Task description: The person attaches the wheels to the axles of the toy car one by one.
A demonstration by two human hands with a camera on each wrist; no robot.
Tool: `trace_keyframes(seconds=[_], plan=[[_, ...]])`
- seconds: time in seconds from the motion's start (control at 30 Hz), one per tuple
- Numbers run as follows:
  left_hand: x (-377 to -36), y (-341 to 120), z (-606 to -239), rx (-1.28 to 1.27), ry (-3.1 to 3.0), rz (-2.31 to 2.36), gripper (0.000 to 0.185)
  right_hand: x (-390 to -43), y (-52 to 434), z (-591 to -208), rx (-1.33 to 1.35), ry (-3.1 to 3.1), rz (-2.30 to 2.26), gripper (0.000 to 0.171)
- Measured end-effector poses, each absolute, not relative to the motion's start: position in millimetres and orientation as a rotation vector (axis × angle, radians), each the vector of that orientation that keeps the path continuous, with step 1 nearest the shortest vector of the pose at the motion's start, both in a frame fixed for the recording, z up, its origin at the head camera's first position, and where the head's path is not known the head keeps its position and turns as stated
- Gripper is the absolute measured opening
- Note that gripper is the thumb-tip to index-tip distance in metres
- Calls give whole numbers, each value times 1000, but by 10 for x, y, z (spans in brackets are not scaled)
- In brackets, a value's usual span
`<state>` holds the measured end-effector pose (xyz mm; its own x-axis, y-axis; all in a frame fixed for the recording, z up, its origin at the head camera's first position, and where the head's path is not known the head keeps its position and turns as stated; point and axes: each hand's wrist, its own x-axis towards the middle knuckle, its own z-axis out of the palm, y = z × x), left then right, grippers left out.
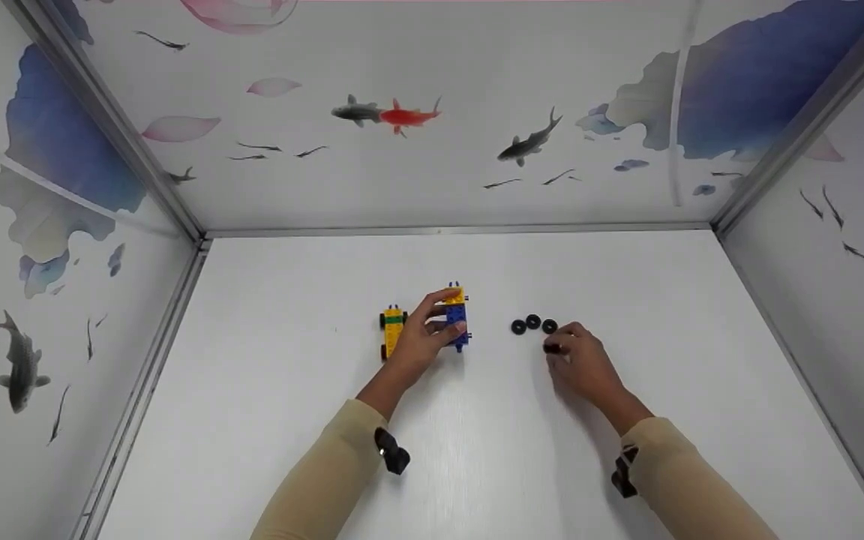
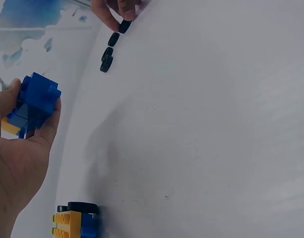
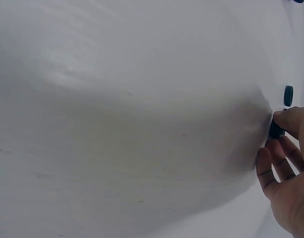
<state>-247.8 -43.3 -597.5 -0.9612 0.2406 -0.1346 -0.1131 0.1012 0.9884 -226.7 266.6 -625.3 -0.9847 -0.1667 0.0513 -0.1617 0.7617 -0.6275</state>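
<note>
My left hand (image 1: 423, 341) grips a blue and yellow brick car body (image 1: 457, 315) at the middle of the white table; in the left wrist view its fingers curl round the blue bricks (image 2: 36, 99). Just left of it lies a second small car (image 1: 392, 328) of yellow and green bricks with black wheels, whose end (image 2: 75, 223) shows in the left wrist view. My right hand (image 1: 578, 360) pinches a black wheel (image 1: 552, 348) on the table. Three more black wheels (image 1: 533, 324) lie in a row just beyond it; in the right wrist view, one wheel (image 3: 288, 95) lies past the pinched wheel (image 3: 275, 130).
The white table (image 1: 289, 420) is boxed in by walls (image 1: 439, 150) printed with fish and blue leaves at the back, left and right. Metal rails run along the corners. Wrist cameras sit on both beige sleeves.
</note>
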Motion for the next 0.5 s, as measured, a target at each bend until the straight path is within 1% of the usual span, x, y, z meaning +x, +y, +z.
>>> trace_keyframes(seconds=[0.1,0.3,0.5], plan=[[-2472,-433,-5970,121,2109,1960,58,-2265,2676,-6256,-286,2950,-1043,25],[-2474,-439,-5972,140,2095,2010,66,-2264,2651,-6210,-316,2944,-1118,38],[-2463,-429,-5983,99,2110,1994,74,-2265,2573,-6125,-381,2973,-1150,41]])
